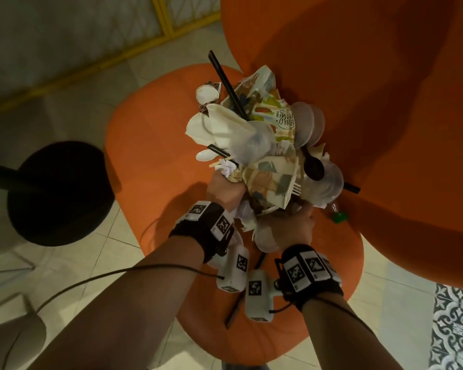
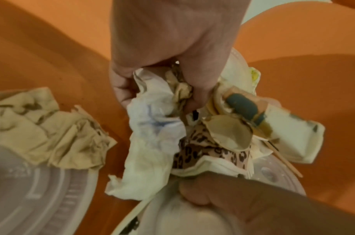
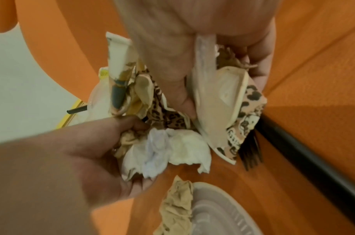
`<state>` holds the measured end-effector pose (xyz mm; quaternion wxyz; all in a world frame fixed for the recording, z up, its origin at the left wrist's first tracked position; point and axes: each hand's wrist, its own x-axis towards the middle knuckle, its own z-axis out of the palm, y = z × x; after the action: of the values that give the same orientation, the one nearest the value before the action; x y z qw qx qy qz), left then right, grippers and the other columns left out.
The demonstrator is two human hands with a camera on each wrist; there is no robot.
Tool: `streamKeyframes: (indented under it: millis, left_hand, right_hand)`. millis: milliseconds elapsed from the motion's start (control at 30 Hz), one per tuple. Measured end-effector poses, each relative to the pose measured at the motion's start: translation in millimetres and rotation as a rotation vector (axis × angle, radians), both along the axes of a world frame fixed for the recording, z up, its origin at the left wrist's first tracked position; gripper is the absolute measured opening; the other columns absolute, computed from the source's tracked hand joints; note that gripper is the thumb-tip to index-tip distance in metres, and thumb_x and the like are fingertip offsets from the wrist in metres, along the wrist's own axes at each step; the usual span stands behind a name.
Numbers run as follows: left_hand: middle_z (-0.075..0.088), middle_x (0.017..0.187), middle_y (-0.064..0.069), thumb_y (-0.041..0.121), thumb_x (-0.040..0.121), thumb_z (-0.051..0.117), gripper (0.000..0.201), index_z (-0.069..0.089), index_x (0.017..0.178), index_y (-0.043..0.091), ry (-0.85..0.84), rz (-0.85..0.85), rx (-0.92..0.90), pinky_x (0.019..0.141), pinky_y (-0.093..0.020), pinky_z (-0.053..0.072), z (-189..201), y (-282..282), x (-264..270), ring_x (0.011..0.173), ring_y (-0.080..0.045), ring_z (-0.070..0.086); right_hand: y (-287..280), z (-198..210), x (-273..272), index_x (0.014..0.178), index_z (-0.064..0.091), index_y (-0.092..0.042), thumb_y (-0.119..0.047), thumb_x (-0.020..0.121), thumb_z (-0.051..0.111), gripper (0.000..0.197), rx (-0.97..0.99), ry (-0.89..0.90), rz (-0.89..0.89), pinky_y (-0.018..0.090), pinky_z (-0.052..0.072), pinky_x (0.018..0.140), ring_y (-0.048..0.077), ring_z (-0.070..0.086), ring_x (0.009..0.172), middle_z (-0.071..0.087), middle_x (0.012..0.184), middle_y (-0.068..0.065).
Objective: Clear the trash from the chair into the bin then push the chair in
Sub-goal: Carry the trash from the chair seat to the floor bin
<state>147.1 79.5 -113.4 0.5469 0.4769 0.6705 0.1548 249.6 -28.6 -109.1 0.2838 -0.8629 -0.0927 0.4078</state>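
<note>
A tall bundle of trash (image 1: 259, 145) is held above the orange chair seat (image 1: 155, 145): printed paper cups, clear plastic cups, white napkins, black straws and a black spoon. My left hand (image 1: 222, 190) grips its near left underside; in the left wrist view its fingers (image 2: 192, 85) curl round white tissue (image 2: 152, 127) and crumpled paper. My right hand (image 1: 292, 225) grips the near right underside, its fingers (image 3: 178, 82) curled over a leopard-print cup (image 3: 250, 101) and a plastic lid. No bin is in view.
A clear plastic lid (image 2: 31, 198), a crumpled brown napkin (image 2: 51, 135) and a black straw (image 1: 241, 297) lie on the seat under my wrists. A green-capped bottle (image 1: 338, 216) sits by the orange chair back (image 1: 358, 89). A black round pedestal base (image 1: 56, 193) stands on the tiled floor, left.
</note>
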Motion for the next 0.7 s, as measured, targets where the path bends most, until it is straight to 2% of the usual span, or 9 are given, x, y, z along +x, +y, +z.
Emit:
streamKeyframes:
  millis: [100,233,333,400,433,500,567,633,700]
  left_hand:
    - [0.065,0.075,-0.001,0.021,0.072,0.069,0.010,0.063,0.080,0.018,-0.091,0.024,0.007,0.064,-0.027,0.044,10,-4,-12,0.072,-0.019,0.061]
    - [0.069,0.091,-0.001,0.024,0.069,0.072,0.036,0.062,0.103,0.018,-0.071,0.105,-0.049,0.068,-0.029,0.050,15,-12,-25,0.082,-0.021,0.065]
    - [0.064,0.090,-0.003,0.020,0.073,0.071,0.037,0.056,0.105,0.013,-0.035,0.108,-0.051,0.062,-0.027,0.042,17,-21,-34,0.080,-0.019,0.060]
    - [0.069,0.083,-0.007,0.017,0.072,0.069,0.022,0.065,0.094,0.014,-0.065,0.099,-0.042,0.058,-0.023,0.041,22,-30,-40,0.069,-0.014,0.060]
    - [0.069,0.069,-0.005,0.012,0.072,0.067,0.010,0.070,0.077,0.020,-0.082,0.084,-0.027,0.053,-0.019,0.040,26,-33,-42,0.058,-0.008,0.058]
    - [0.064,0.051,-0.001,0.003,0.071,0.064,0.025,0.067,0.052,0.019,-0.108,0.047,-0.032,0.050,-0.016,0.042,33,-43,-45,0.046,-0.005,0.055]
    - [0.068,0.064,-0.012,0.010,0.063,0.069,0.004,0.066,0.064,0.009,-0.112,0.081,-0.037,0.055,-0.026,0.048,32,-51,-48,0.056,-0.016,0.060]
    - [0.070,0.079,-0.014,0.021,0.056,0.072,0.034,0.065,0.084,0.004,-0.115,0.137,-0.058,0.056,-0.029,0.050,26,-58,-50,0.068,-0.024,0.064]
    - [0.073,0.087,-0.014,0.031,0.054,0.073,0.048,0.066,0.093,0.005,-0.156,0.156,-0.072,0.065,-0.034,0.055,23,-66,-50,0.078,-0.025,0.069]
  right_hand:
    - [-1,-5,4,0.130,0.038,-0.021,-0.019,0.071,0.076,0.070,0.049,0.031,-0.021,0.044,0.048,0.092,0.033,0.057,0.110,0.059,0.118,0.012]
    - [-9,-3,12,0.122,0.047,-0.018,0.001,0.069,0.075,0.063,0.143,0.101,-0.102,0.041,0.050,0.089,0.022,0.060,0.091,0.061,0.083,-0.006]
    - [-18,3,19,0.114,0.049,-0.017,-0.001,0.071,0.077,0.053,0.171,0.113,-0.098,0.038,0.049,0.086,0.017,0.056,0.083,0.055,0.079,-0.010]
    - [-25,4,22,0.115,0.049,-0.020,-0.009,0.071,0.079,0.054,0.165,0.131,-0.112,0.042,0.053,0.085,0.023,0.058,0.089,0.057,0.086,-0.006]
    - [-29,3,23,0.117,0.050,-0.021,-0.011,0.070,0.079,0.057,0.174,0.135,-0.120,0.039,0.055,0.081,0.025,0.059,0.092,0.059,0.092,-0.004]
    - [-36,2,24,0.119,0.051,-0.023,-0.011,0.070,0.079,0.057,0.190,0.129,-0.115,0.025,0.054,0.069,0.021,0.060,0.094,0.061,0.100,-0.003]
    - [-41,3,23,0.119,0.050,-0.024,-0.008,0.073,0.075,0.055,0.224,0.122,-0.164,0.027,0.051,0.068,0.018,0.060,0.091,0.062,0.103,-0.002]
    - [-44,3,19,0.118,0.049,-0.025,-0.005,0.075,0.073,0.053,0.260,0.141,-0.217,0.036,0.053,0.075,0.020,0.060,0.092,0.061,0.099,-0.002]
    - [-43,2,12,0.116,0.047,-0.025,-0.006,0.077,0.072,0.050,0.288,0.154,-0.238,0.039,0.053,0.078,0.019,0.058,0.089,0.055,0.090,-0.010]
